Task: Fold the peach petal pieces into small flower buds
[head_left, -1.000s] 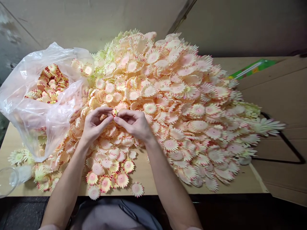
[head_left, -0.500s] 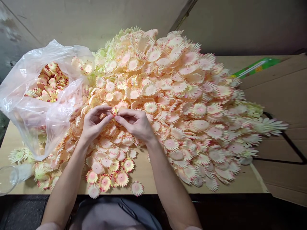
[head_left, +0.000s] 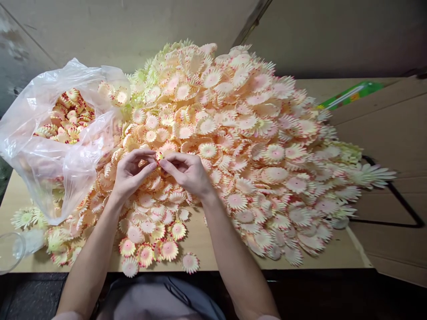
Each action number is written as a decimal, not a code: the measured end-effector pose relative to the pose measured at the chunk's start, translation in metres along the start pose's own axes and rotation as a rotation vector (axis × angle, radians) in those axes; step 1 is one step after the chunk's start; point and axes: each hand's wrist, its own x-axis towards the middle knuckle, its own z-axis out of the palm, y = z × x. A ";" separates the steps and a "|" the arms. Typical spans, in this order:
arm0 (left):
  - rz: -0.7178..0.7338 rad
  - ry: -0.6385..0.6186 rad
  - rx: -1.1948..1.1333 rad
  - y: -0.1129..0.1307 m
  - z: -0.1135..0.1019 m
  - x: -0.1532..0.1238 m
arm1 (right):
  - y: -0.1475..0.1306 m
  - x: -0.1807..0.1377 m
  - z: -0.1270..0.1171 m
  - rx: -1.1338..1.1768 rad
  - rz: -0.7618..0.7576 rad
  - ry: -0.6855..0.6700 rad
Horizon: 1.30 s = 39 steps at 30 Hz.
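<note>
Over the near part of a big heap of artificial flower petal pieces (head_left: 247,122), my left hand (head_left: 133,172) and my right hand (head_left: 187,172) meet fingertip to fingertip. Between them they pinch one small flower petal piece (head_left: 159,156), yellowish with red edges. Fingers cover most of it. Thumb and fingers of both hands are closed on it. Round pale pink and cream pieces with toothed, red-tipped edges lie under and around the hands. Several loose petal pieces (head_left: 169,250) are spread at the table's front edge, between my forearms.
A translucent plastic bag (head_left: 76,166) on the left holds curled red-and-yellow petal pieces (head_left: 71,116). A clear plastic cup (head_left: 13,253) lies at the left front edge. Cardboard (head_left: 393,133) and a green packet (head_left: 356,94) are at right, on or beside the wooden table (head_left: 336,255).
Both hands keep their place, holding the small petal piece, with barely any finger movement. The whole view has shifted slightly.
</note>
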 end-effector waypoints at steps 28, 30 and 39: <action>0.008 -0.016 0.021 0.000 -0.001 0.000 | 0.002 0.001 -0.001 0.003 -0.007 -0.093; 0.011 -0.010 0.029 0.000 0.000 0.001 | 0.003 0.001 -0.001 -0.036 -0.040 -0.098; -0.019 -0.016 0.028 -0.003 -0.003 -0.001 | 0.008 0.001 -0.001 -0.100 -0.077 -0.063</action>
